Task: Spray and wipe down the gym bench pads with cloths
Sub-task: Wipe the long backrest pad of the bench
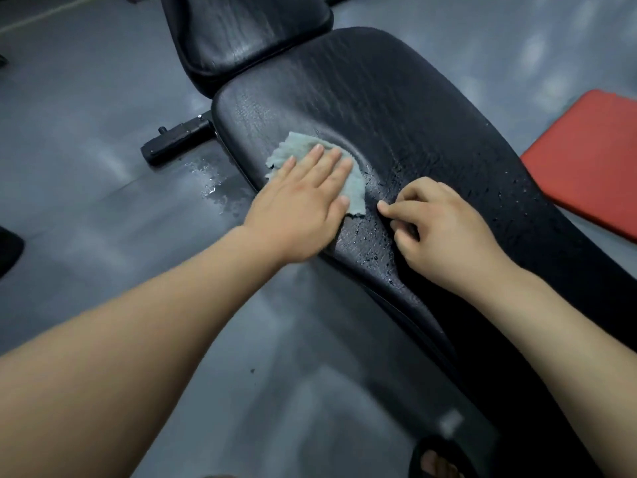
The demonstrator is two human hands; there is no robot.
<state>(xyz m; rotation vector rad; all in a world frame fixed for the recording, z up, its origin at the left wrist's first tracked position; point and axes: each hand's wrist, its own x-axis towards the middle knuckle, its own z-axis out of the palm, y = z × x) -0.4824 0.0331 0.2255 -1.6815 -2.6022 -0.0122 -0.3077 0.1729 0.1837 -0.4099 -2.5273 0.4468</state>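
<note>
A: Quickly, what's hidden or cut off?

B: Cloth (294, 148) is mostly under the left hand (303, 198). Only its far edge & a strip on the thumb side show. Long pad (396, 108) runs off frame bottom-right, so its near end isn't seen. Smaller pad (248, 25) is cut by the top edge, red mat (586, 160) by the right edge. A sandalled foot (437, 460) at the bottom is blurred.

A: Which way does the long pad run?

B: Long axis goes from far centre-left to near right, diagonal across the view. Smaller pad sits just beyond its far end. Near part is beaded w/ droplets (379, 232); far part looks streaky.

A: Cloth vs. hands?

B: Cloth lies flat on the long pad's left side, close to the edge. Left hand is on top, palm down, fingers straight & spread, pressing it. Right hand (444, 225) rests on the pad just right of the cloth, not touching it. Its fingers are curled under, thumb tip toward the cloth, nothing seen in its grip.

A: Anything else?

B: Grey floor (103, 115) has a wet patch (210, 181) by the black frame bar (175, 138), left of the pad.
</note>
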